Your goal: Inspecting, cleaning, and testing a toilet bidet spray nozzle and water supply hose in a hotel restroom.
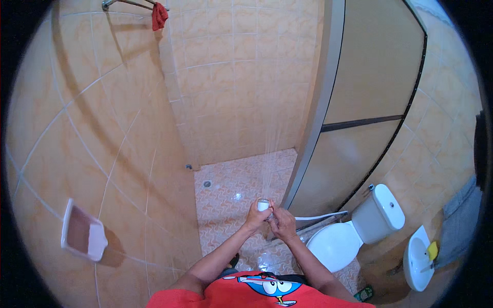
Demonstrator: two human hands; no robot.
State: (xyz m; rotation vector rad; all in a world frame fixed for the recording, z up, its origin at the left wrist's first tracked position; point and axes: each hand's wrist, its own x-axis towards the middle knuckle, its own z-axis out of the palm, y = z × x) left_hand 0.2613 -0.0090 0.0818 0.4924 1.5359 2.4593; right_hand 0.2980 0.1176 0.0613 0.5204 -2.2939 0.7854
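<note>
Tiled shower stall — both hands, left hand (pixel 255 218) and right hand (pixel 282 225), curl around a spraying white shower head (pixel 263 205).

Open shower floor (pixel 231 190) ahead; door frame (pixel 313 118) and toilet (pixel 349 236) crowding right, tiled wall (pixel 102 143) left.

**Orange tiles, white fittings**

Walls (pixel 92 128) are pale orange tile with lighter grout. The floor (pixel 231 190) carries a wavy orange-and-white pattern. At twelve o'clock hangs a red cloth (pixel 159 16). White: the toilet (pixel 354 231) at four o'clock, sink (pixel 416 259), and wall dish (pixel 84 237) at eight. The shirt (pixel 262 292) is red with a blue cartoon print.
</note>
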